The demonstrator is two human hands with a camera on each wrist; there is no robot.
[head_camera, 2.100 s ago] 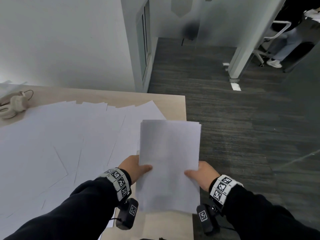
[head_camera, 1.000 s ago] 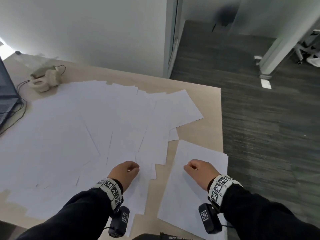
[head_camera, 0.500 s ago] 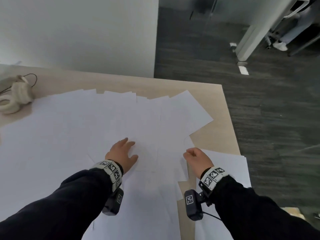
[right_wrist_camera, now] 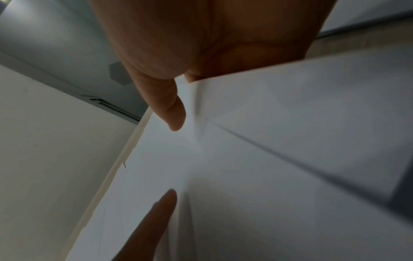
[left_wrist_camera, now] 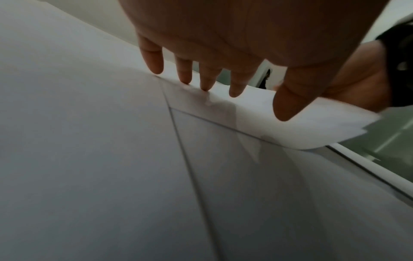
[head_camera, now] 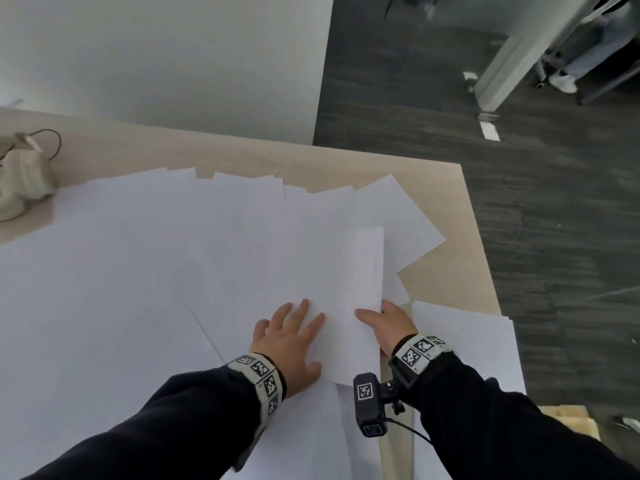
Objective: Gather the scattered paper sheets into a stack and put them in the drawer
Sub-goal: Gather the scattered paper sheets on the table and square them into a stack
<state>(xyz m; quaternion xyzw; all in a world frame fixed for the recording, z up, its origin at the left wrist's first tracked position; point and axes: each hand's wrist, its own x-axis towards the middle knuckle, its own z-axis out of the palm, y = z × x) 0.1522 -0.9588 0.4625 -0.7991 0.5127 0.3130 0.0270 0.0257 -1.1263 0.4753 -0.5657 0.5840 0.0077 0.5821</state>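
Left hand point(head_camera: 289, 341) flat, fingers spread on scattered white paper sheets point(head_camera: 145, 282), right hand point(head_camera: 388, 325) pinching one lifted white sheet point(head_camera: 341, 289), light wooden desk point(head_camera: 446, 188)

Loose sheets point(head_camera: 173, 271) cover most of the desk point(head_camera: 450, 188), headphones point(head_camera: 24, 178) far left, a stack point(head_camera: 467, 341) on the right edge.

Cream headphones point(head_camera: 20, 183) at the wooden desk's point(head_camera: 446, 216) far left edge, grey carpet point(head_camera: 554, 237) beyond.
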